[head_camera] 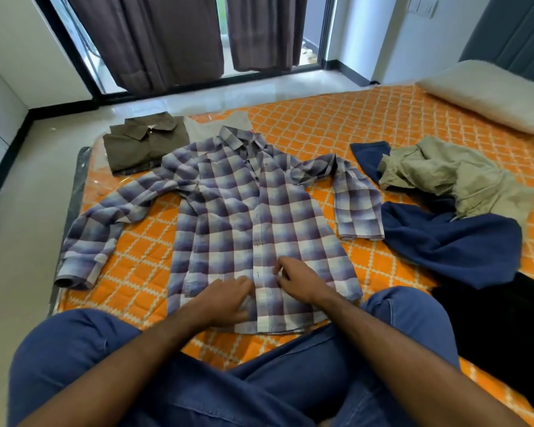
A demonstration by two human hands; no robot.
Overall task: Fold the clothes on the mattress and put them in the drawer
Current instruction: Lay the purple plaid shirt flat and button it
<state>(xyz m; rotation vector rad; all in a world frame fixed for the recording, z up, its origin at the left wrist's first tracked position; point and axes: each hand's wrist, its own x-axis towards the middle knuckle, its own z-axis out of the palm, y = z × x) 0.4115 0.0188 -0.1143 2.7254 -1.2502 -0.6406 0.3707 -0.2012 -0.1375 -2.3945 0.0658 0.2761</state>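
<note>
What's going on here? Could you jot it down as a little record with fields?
surface: orange patterned mattress
being worked on: plaid shirt, spread flat, front up, sleeves out
left hand: rests on the shirt's lower front, near the button line
right hand: fingers curled at the button line, seemingly pinching fabric
already folded: olive shirt, at the far left corner
still unfolded: khaki garment on a navy garment, to the right
also there: pillow
drawer: not in view
</note>
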